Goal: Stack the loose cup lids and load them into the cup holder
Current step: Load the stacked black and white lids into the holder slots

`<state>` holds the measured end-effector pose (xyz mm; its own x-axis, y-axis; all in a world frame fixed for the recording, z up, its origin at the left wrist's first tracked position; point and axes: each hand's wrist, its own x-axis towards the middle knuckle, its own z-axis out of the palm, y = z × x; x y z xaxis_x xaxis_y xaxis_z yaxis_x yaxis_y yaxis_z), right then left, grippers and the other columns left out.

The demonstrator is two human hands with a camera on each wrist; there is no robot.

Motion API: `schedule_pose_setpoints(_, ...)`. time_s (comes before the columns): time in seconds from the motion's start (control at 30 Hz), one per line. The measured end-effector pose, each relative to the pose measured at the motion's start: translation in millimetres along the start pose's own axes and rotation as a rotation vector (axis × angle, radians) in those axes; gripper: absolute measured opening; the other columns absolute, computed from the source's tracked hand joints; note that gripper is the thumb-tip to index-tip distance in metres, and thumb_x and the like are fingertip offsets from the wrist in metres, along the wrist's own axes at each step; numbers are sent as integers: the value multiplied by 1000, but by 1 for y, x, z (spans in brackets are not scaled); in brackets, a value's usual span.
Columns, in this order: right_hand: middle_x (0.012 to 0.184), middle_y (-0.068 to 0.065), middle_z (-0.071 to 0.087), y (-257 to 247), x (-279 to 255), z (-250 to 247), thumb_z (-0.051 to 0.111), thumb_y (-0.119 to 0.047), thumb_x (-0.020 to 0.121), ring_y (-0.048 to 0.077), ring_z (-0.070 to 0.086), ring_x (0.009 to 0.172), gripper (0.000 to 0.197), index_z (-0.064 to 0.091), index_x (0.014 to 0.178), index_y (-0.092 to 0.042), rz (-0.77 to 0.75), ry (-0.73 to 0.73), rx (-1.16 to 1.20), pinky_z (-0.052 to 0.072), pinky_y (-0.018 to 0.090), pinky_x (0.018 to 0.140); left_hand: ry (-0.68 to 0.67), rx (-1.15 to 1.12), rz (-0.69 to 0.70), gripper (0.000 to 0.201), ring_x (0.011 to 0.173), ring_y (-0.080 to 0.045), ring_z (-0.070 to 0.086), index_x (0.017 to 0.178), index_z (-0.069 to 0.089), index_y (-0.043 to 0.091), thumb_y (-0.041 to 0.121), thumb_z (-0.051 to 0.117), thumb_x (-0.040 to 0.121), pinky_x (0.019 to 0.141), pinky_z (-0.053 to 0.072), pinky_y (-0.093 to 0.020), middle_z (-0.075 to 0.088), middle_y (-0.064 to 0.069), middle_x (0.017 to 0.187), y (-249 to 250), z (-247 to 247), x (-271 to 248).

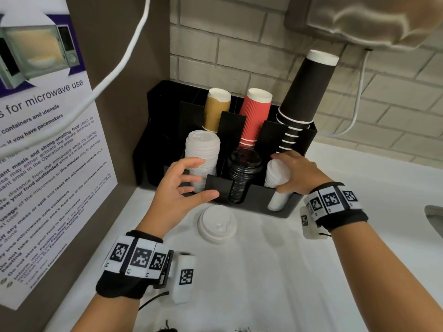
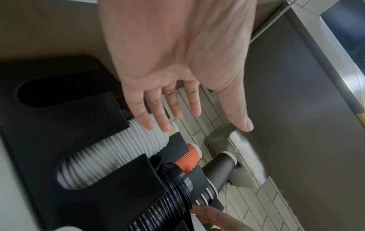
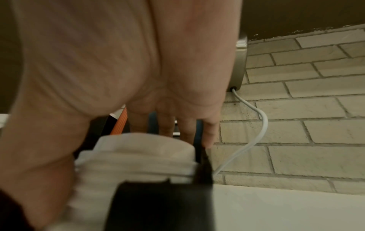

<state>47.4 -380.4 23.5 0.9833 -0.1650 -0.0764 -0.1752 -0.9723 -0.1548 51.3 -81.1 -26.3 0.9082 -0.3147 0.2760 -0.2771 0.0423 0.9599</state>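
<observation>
right now you're at the loading step: your right hand (image 1: 296, 173) is curled round a short stack of white lids (image 1: 278, 176), thumb low on the near side and fingers over the top and far side, and that stack is seated in the right-hand front slot of the black cup holder (image 1: 249, 200). from the right wrist view the stack sits between the slot's walls, though blur hides whether it has gone all the way down.

your left hand (image 1: 182, 185) holds nothing; its fingers are spread and loosely bent, hovering just in front of the tall white lid stack (image 1: 202, 154) in the left front slot. whether a fingertip touches that stack, i cannot tell. the middle slot has the black lids (image 1: 243, 173).

on the counter (image 1: 287, 271), just in front of the holder and apart from it, lie the loose white lids (image 1: 217, 226), what looks like a low pile of two or so.

so the job seems well along but not finished. the next move, as i judge it, calls for you to let the right stack settle and release it, then take up that last pile with the free left hand, keep it level so the lids stay nested, and pick the slot whose lids match in size. watch the tall left stack; it stands well above its slot and a knock could tip it.
</observation>
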Motion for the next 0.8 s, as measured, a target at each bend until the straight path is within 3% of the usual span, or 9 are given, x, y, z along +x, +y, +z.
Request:
schedule_pose_setpoints(0.13,143,1,32,6,-7,10,82,-28,65,26,33,130,95,31,146,-27,-1,92,3,30,45,105,6,0,6,61,107,-11,62,116,56,36,37,80,59,87,50,-25,54,4,126,-2,-1,1)
schedule_pose_setpoints(0.33,135,3,43,2,-15,21,69,-27,81,26,41,124,65,42,140,-25,-29,140,-43,33,42,100,16,-15,1,55,106,-11,62,115,57,36,36,77,64,89,51,-27,54,6,125,-4,-3,1)
schedule_pose_setpoints(0.43,137,3,42,-1,-21,19,67,-27,83,26,39,125,64,40,141,-25,-13,146,-92,31,42,101,25,-34,15,44,97,-6,64,113,59,34,36,71,70,82,51,-19,57,6,120,-4,-4,1)
schedule_pose_setpoints(0.5,132,5,45,-11,-31,18,69,-23,80,28,42,121,61,46,137,-22,-52,281,-32,34,43,99,28,-40,28,38,90,0,65,110,60,33,36,68,74,77,48,-12,59,8,115,-3,-5,1)
schedule_pose_setpoints(0.57,120,9,54,-32,-41,17,72,-18,77,29,51,111,50,57,125,-15,-202,406,213,41,47,96,40,-33,30,34,88,1,64,109,61,33,35,66,76,77,47,-10,60,9,113,-3,-7,2)
schedule_pose_setpoints(0.6,114,10,57,-45,-45,18,74,-17,77,27,54,106,45,61,119,-13,-292,364,316,44,47,94,42,-27,27,32,88,1,64,108,61,34,34,66,77,77,47,-11,61,9,113,-4,-7,2)
schedule_pose_setpoints(0.67,114,9,58,-70,-50,29,75,-22,80,20,56,105,45,60,122,-15,-409,90,333,45,42,94,40,-22,28,28,88,1,64,107,61,35,27,67,81,77,47,-11,61,10,112,-6,-6,4)
schedule_pose_setpoints(0.73,127,7,50,-90,-50,48,74,-35,80,21,49,117,63,49,136,-24,-411,-235,198,42,39,101,39,-25,35,28,87,1,64,107,60,34,20,67,85,77,48,-11,60,10,112,-7,-6,3)
schedule_pose_setpoints(0.8,140,7,37,-104,-46,66,76,-46,75,26,39,128,85,32,146,-32,-363,-375,35,40,42,104,42,-26,42,28,87,1,64,108,61,33,20,67,84,77,48,-11,60,11,112,-6,-6,1)
